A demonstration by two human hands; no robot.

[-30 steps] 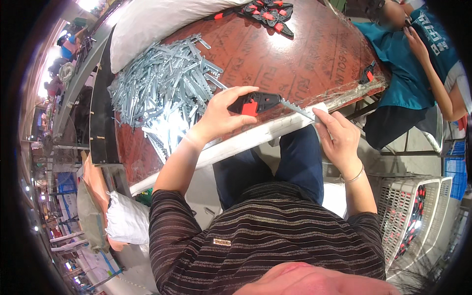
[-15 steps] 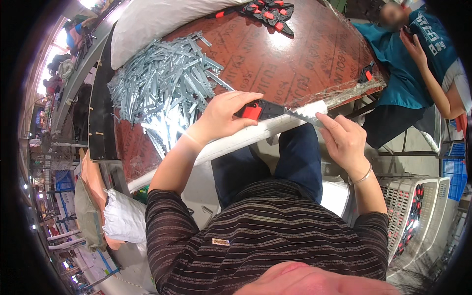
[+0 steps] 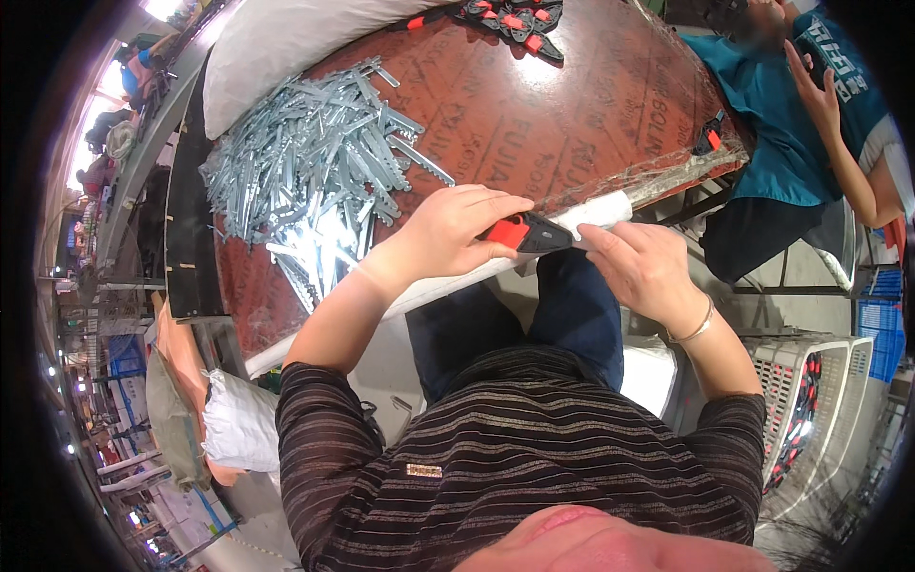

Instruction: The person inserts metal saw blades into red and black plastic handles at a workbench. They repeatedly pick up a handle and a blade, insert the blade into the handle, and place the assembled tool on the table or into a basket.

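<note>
My left hand point(image 3: 457, 234) is closed around a black plastic piece point(image 3: 545, 235) with a red block point(image 3: 508, 234) on it, held over the table's near edge. The piece's pointed end faces right. At that tip, the fingers of my right hand point(image 3: 643, 265) are bent and pressed together on the end of a toothed metal strip, which is almost wholly hidden by the fingers and the black piece. Left of my left hand, a big heap of similar metal strips point(image 3: 319, 157) lies on the brown table point(image 3: 534, 143).
More black and red pieces point(image 3: 519, 24) lie at the far side, and a single one point(image 3: 708, 138) near the right corner. A white sack point(image 3: 276, 57) rests at the far left. A co-worker point(image 3: 772, 124) sits at the right. Plastic crates point(image 3: 777, 400) stand below.
My right hand has moved left, up to the black piece's tip. The metal strip that showed between them has slid out of sight. The piece has shifted slightly right and tilted down.
</note>
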